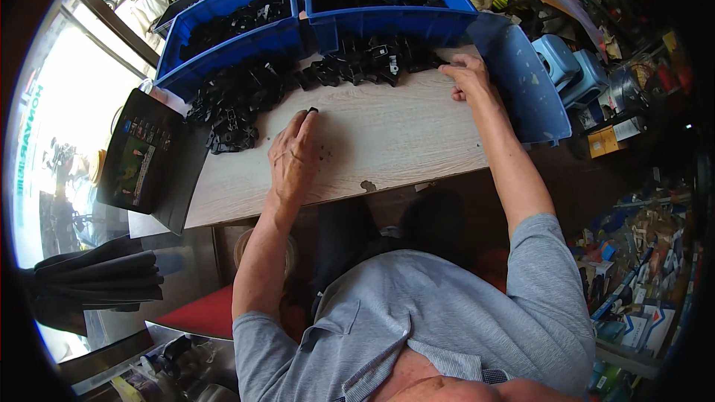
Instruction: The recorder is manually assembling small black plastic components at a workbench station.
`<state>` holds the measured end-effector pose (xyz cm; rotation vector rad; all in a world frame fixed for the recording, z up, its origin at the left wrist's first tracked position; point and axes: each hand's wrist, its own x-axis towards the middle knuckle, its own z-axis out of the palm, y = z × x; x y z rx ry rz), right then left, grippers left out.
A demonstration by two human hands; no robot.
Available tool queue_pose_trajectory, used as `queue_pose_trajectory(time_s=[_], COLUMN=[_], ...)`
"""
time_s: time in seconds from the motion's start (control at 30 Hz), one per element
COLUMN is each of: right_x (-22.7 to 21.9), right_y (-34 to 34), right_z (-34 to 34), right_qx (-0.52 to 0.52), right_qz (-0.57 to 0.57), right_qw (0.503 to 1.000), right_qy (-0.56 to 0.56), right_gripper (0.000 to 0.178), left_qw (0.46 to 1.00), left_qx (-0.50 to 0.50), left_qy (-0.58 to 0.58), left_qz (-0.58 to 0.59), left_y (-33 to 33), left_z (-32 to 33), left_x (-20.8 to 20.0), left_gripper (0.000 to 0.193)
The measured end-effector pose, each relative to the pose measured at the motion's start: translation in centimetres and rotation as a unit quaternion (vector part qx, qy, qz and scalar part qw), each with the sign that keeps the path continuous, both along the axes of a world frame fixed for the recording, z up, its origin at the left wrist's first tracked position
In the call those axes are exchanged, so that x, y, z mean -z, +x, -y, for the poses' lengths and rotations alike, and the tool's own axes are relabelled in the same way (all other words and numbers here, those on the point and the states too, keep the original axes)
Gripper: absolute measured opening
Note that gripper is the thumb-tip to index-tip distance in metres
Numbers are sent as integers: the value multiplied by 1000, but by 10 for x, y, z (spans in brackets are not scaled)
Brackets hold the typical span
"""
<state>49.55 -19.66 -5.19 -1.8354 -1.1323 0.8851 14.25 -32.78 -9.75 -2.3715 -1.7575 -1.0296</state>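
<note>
A: Left hand?
B: The left hand (293, 158) is over the left half of the wood-grain tabletop (380, 134), fingers close together and directed away from the person. A small black piece (313, 110) shows at the fingertips; whether they clamp it, I cannot tell.
A: Its long axis?
B: Undetermined. The visible portion is a short dark end, facing away from the person and slightly rightward.
A: Right hand?
B: The right hand (469, 77) is well apart from the left, near the tabletop's right end. Its fingers are parted, the index finger extended leftward to the end of a row of black plastic parts (346, 68). Contact cannot be confirmed.
A: Lie of the parts?
B: The row runs left to right, in front of the right-hand blue bin (417, 26); single parts overlap and point various ways. At its left, a pile of black plastic parts (229, 108) extends toward the person.
A: Surroundings?
B: The left-hand blue bin (272, 45) stands behind the pile, slanted; both bins contain black parts. A tablet (134, 156), screen lit, stands at left. A light blue bin (532, 85) adjoins the right end, with light blue stools (558, 61) beyond.
</note>
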Motion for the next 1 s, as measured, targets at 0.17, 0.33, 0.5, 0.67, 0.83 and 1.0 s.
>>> queue_pose_trajectory(time_s=[0.17, 0.33, 0.5, 0.67, 0.83, 1.0], right_x=[7, 8, 6, 4, 19, 21], right_y=[-4, 1, 8, -40, -84, -87], right_z=[-1, 17, 53, 99, 121, 122], right_qx=[-21, -9, 21, -64, -225, -224], right_qz=[61, -5, -92, -256, -281, -263], right_qw=[998, 999, 992, 963, 933, 938], right_qy=[2, -31, -78, -45, -21, -35], right_gripper=[37, 26, 22, 27, 29, 27], left_qw=[997, 997, 997, 913, 771, 767], left_qx=[-52, -64, -51, 32, 111, 151], left_qy=[52, 30, 12, -87, -182, -202], left_qz=[-38, -33, 61, 397, 600, 591], left_y=[-6, -8, -1, 39, 98, 99], left_z=[-3, -3, -2, -11, -10, -7], left_x=[3, 3, 6, 20, 6, 7], left_gripper=[43, 31, 27, 28, 29, 28])
